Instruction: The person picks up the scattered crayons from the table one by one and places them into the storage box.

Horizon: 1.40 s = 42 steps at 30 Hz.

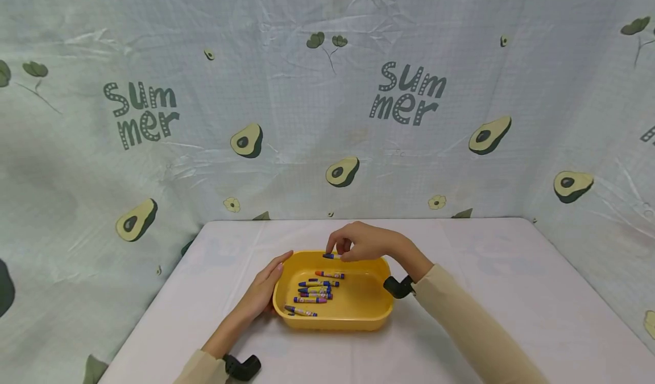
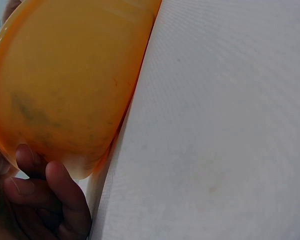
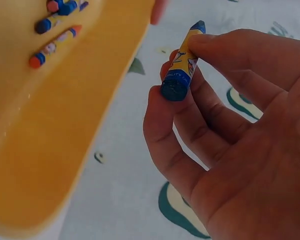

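A yellow plastic tray stands on the white table and holds several crayons. My right hand hovers over the tray's far rim and pinches a blue crayon between thumb and fingers; the right wrist view shows this crayon close up, with the tray at left. My left hand rests against the tray's left side. In the left wrist view its fingers touch the tray's outer wall.
The white table spreads wide on both sides of the tray. A cloth backdrop printed with avocados and the word "summer" closes off the back and both sides.
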Each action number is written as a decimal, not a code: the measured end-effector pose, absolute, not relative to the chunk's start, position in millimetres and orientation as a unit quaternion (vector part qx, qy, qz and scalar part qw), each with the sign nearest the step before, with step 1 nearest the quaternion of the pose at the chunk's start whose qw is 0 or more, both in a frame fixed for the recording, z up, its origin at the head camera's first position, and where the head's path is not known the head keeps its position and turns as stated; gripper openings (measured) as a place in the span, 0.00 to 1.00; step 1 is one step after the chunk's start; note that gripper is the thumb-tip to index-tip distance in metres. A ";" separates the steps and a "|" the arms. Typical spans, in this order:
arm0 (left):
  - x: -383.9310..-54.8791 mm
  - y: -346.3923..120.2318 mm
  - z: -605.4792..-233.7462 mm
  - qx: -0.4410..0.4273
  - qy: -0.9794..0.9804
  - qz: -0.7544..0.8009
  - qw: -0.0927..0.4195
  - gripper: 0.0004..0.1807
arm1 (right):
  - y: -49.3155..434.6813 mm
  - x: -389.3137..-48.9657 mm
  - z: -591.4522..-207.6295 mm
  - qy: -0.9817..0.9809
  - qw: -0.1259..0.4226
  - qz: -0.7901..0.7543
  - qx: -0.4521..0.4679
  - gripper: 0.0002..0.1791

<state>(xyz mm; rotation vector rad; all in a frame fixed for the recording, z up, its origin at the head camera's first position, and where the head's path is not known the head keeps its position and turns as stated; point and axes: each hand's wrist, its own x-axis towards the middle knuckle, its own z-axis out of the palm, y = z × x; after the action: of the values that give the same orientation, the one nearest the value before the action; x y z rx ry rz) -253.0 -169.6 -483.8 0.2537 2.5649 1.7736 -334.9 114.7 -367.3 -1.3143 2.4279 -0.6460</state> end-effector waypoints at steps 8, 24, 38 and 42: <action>-256.4 -171.8 -483.0 0.081 0.817 0.571 0.017 0.27 | 83.9 -337.4 -386.1 0.857 0.173 -0.208 -0.439 0.12; -264.7 -174.8 -482.1 0.086 0.820 0.566 0.008 0.26 | 52.0 -343.5 -414.5 0.865 0.223 -0.188 -0.409 0.12; -266.5 -174.8 -479.2 0.084 0.815 0.573 0.009 0.26 | 43.7 -347.0 -421.9 0.861 0.232 -0.200 -0.406 0.12; -267.8 -175.3 -479.0 0.081 0.816 0.572 0.007 0.26 | 42.1 -348.0 -422.8 0.860 0.232 -0.203 -0.407 0.11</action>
<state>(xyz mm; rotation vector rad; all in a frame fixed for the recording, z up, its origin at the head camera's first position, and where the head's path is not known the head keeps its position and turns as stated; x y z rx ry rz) -267.8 -175.3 -479.0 0.2531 2.5520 1.7900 -348.0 42.1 -422.8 -1.1193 2.3633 -0.5580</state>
